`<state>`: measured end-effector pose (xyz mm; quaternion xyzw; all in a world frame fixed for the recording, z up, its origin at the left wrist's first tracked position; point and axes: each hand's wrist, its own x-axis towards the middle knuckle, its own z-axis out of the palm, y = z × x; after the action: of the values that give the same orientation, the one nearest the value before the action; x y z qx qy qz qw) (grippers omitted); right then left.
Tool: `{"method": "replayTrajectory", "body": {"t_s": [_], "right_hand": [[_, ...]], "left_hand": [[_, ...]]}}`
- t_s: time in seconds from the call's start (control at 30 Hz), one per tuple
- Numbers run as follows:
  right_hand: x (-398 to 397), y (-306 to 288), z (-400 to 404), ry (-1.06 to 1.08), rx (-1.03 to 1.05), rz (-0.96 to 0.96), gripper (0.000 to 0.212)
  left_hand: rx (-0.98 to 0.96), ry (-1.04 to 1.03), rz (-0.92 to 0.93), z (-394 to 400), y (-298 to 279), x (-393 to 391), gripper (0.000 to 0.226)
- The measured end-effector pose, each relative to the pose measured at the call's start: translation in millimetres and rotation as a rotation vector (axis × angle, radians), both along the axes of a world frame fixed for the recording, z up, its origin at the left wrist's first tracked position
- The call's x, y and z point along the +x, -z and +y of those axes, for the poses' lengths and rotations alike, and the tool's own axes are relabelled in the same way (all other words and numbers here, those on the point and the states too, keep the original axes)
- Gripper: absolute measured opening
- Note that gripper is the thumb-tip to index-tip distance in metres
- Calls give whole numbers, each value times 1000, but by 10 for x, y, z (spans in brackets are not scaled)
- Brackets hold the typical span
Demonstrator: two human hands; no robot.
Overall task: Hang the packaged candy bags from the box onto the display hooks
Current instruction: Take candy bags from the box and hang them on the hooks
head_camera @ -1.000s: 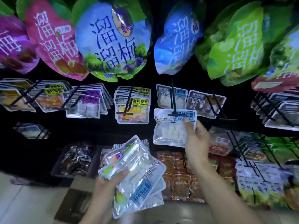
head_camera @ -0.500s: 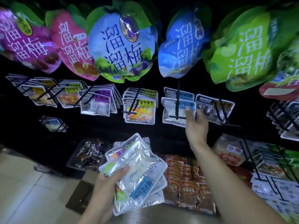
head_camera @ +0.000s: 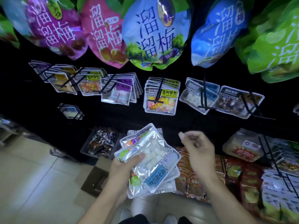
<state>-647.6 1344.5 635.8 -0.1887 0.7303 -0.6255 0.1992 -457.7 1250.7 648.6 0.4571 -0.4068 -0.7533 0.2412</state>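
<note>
1. The left hand (head_camera: 124, 167) reaches up from the bottom of the view, forearm angled to the upper right, and grips a fanned stack of candy bags (head_camera: 152, 160). Its thumb lies across the face of the top bag; the other fingers are hidden under the stack.
2. The top bag in the stack is clear with white cubes inside and a blue label at its lower end. Bags with orange, purple and green print stick out at the upper left beneath it.
3. The right hand (head_camera: 199, 149) is raised just beside the stack, to its right, with its forearm running down to the lower right. It is blurred; its fingers are loosely bent and point left towards the stack, and it holds nothing. Whether a fingertip touches the stack cannot be told.
4. Above the hands, a row of black display hooks (head_camera: 204, 92) carries flat candy bags. The blue-labelled bags of white cubes (head_camera: 196, 96) hang on the hook above the right hand, well apart from it.
5. To their left hangs a yellow-labelled bag of coloured beans (head_camera: 160, 101), and to their right a dark-labelled bag (head_camera: 237, 102).
6. Large plum bags (head_camera: 155, 33) in purple, pink, blue and green hang along the top.
7. A cardboard box (head_camera: 97, 178) stands on the tiled floor (head_camera: 32, 183), below and to the left of the left hand.
</note>
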Motion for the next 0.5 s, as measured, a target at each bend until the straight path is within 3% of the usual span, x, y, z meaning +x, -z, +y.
{"method": "replayTrajectory", "body": {"t_s": [0.13, 0.3, 0.5], "right_hand": [[520, -100, -3, -203, 102, -77, 32], [686, -34, -160, -197, 237, -182, 62], [713, -64, -320, 82, -45, -412, 47]], "left_hand": [[18, 1, 9, -163, 27, 109, 34], [45, 33, 34, -352, 79, 245, 38], [85, 23, 11, -568, 189, 392, 55]]}}
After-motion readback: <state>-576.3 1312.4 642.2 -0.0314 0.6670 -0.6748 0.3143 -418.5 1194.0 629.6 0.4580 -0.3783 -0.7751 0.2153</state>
